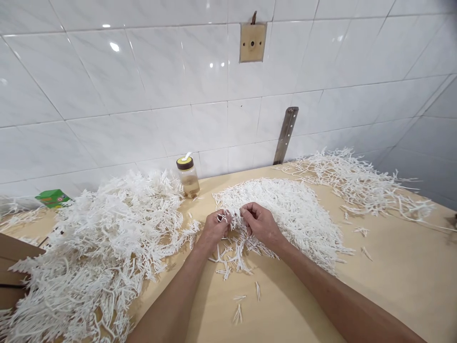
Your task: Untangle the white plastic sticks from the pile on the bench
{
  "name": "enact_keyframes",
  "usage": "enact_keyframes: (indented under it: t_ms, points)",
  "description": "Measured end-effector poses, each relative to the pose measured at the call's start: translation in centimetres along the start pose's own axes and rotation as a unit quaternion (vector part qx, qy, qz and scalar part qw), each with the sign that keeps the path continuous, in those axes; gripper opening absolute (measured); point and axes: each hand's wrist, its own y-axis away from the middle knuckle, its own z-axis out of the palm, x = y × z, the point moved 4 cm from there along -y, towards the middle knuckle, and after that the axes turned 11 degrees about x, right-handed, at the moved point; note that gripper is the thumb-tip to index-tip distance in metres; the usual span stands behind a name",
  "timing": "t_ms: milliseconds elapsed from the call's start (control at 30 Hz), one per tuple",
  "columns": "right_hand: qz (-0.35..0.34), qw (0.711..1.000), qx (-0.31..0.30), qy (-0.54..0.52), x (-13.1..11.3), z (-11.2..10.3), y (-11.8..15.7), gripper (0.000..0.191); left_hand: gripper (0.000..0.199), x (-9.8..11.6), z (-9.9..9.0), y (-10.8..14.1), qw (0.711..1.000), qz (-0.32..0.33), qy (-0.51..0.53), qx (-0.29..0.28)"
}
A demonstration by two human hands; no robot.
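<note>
My left hand (217, 226) is closed with a white branched strand (224, 217) between its fingers. Just to the right, my right hand (260, 223) is pinched, thumb against forefinger; what its fingertips hold is too small to make out. Both hands are at the near left edge of a fan-shaped pile of short white branched pieces (296, 209). Below them, several loose white sprigs (238, 259) lie scattered on the wooden tabletop (282, 305).
To the left rises a large tangled heap of white strands (117, 228). A lidded jar (190, 183) and a green box (53, 198) stand near the tiled wall. Longer white strands (357, 176) lie at the back right, and a metal strip (285, 136) leans on the wall.
</note>
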Motion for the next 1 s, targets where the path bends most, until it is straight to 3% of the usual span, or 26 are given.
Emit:
enact_keyframes:
  t_ms: [267, 633, 867, 1000]
  points:
    - [-0.008, 1.0, 0.009, 0.001, -0.2, 0.0, 0.1, 0.03, 0.04, 0.2, -0.2, 0.2, 1.0, -0.005, -0.005, 0.011]
    - [-0.013, 1.0, 0.009, 0.014, -0.1, -0.1, -0.3, 0.033, 0.04, -0.4, -0.2, -0.2, 0.999, -0.027, 0.033, 0.007]
    - [-0.13, 0.985, 0.047, 0.104, -1.0, -0.1, 0.1, 0.024, 0.04, -0.1, 0.0, 0.0, 0.998, -0.028, 0.035, 0.049]
    - [-0.157, 0.98, 0.044, 0.116, -1.2, 0.2, 0.4, 0.02, 0.043, 0.1, 0.0, 0.3, 0.997, -0.033, 0.038, 0.066]
